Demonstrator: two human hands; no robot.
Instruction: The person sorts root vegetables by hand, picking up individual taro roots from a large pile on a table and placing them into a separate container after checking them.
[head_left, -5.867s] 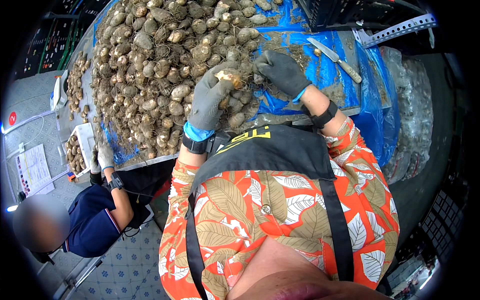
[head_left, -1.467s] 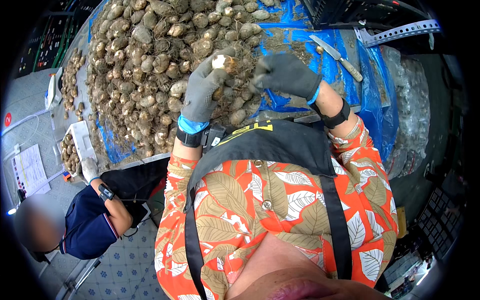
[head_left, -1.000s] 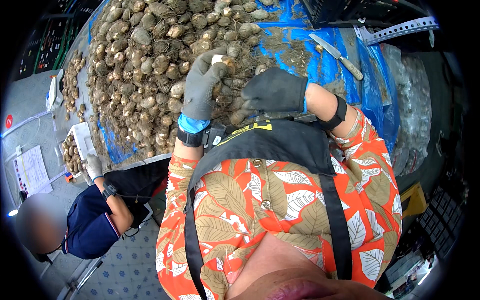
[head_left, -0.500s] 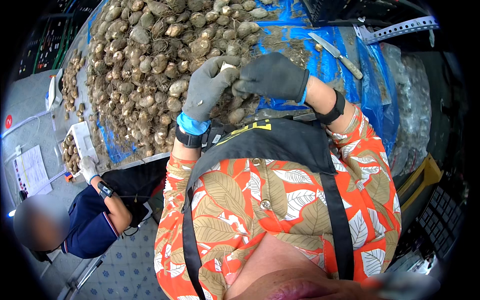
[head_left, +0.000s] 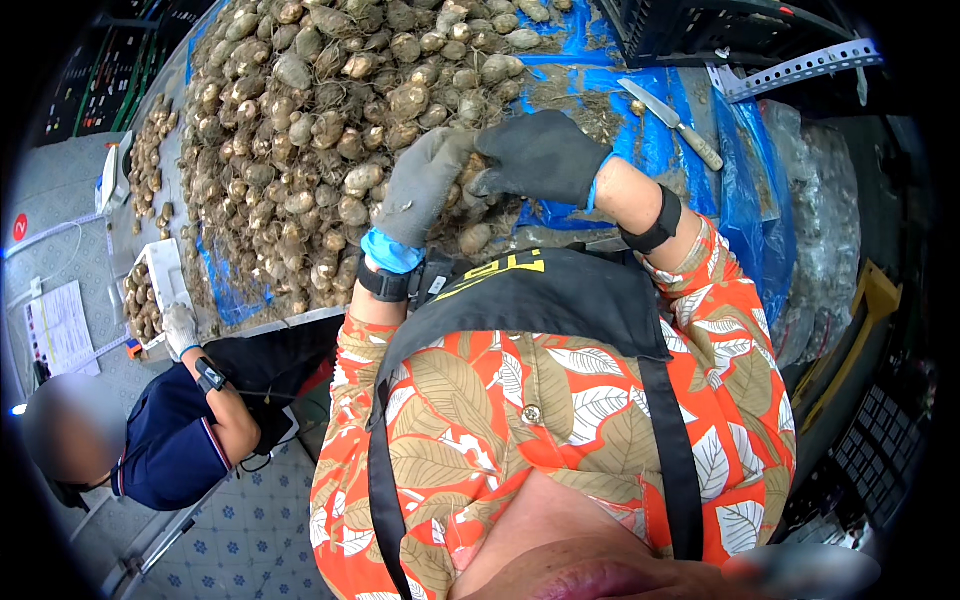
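My left hand (head_left: pixel 425 185), in a grey glove with a blue cuff, is closed in front of my chest. A small brown taro (head_left: pixel 468 176) shows partly at its fingers; the rest of it is covered by the gloves. My right hand (head_left: pixel 540 160), in a darker grey glove, curls against the left one, fingertips touching it. What the right fingers grip is hidden. Both hands are just over the near edge of a large heap of soil-covered, rooty taro (head_left: pixel 320 130). One loose taro (head_left: pixel 475 238) lies just below the hands.
A knife (head_left: pixel 672 122) with a pale handle lies on blue plastic sheeting (head_left: pixel 650 150) to the right. Clear plastic bags (head_left: pixel 820 220) are stacked farther right. A black crate (head_left: pixel 690 30) stands at the back. At left, a co-worker's gloved hand (head_left: pixel 180 328) touches a white tray (head_left: pixel 165 275) of taro.
My hands have drawn closer together and turned slightly. The pale piece that showed at my left thumb is now out of sight. The knife has stayed put.
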